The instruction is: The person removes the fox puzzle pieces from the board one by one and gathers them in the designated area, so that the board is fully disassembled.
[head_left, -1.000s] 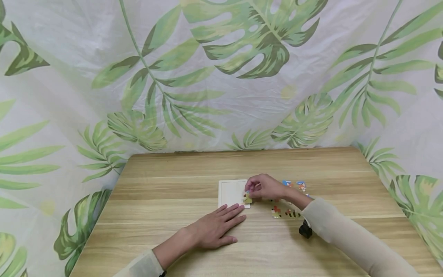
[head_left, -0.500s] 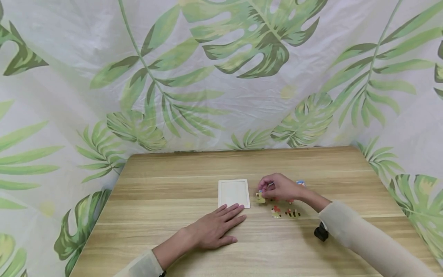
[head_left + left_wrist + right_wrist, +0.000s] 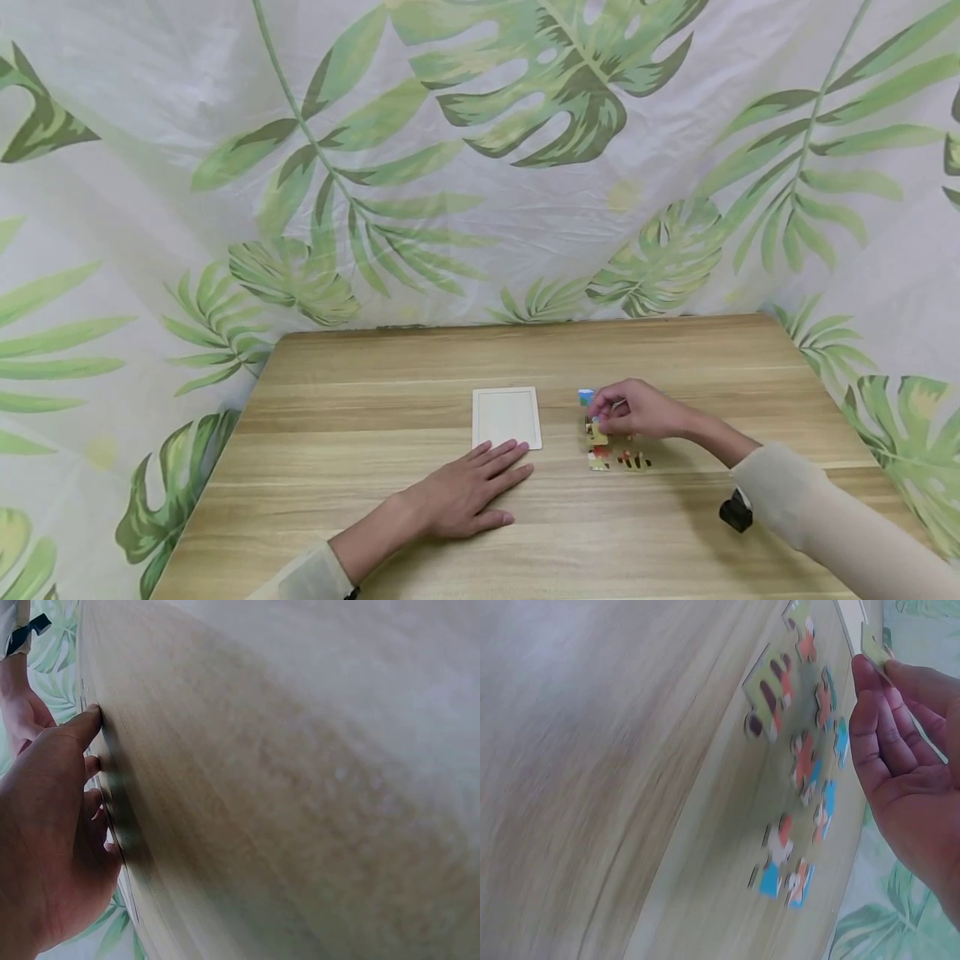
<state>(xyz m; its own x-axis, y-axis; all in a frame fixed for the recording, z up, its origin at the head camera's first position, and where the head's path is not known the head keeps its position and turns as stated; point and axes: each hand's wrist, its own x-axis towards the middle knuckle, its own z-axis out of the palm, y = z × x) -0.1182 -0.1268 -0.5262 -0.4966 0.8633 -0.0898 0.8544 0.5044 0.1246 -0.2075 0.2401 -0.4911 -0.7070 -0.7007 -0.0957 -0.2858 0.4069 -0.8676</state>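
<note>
My right hand (image 3: 641, 410) pinches a yellow-green jigsaw piece (image 3: 599, 434) between thumb and fingers, raised over the loose pieces right of the tray. In the right wrist view this jigsaw piece (image 3: 873, 651) shows at the fingertips, above the table. My left hand (image 3: 472, 493) lies palm down with fingers extended, its fingertips on the near edge of a pale, square puzzle tray (image 3: 507, 417). The tray's inside shows plain, without pieces. The left wrist view has the left hand (image 3: 64, 817) side-on against the tabletop.
Several loose jigsaw pieces lie to the tray's right, among them a striped green one (image 3: 768, 697) and a blue-and-orange one (image 3: 801, 883). The hand partly covers them in the head view. A leaf-patterned cloth (image 3: 420, 167) hangs behind the wooden table (image 3: 360, 400).
My right hand has moved right, carrying the yellow-green jigsaw piece from the tray's right edge to over the loose pieces. The left hand has stayed put.
</note>
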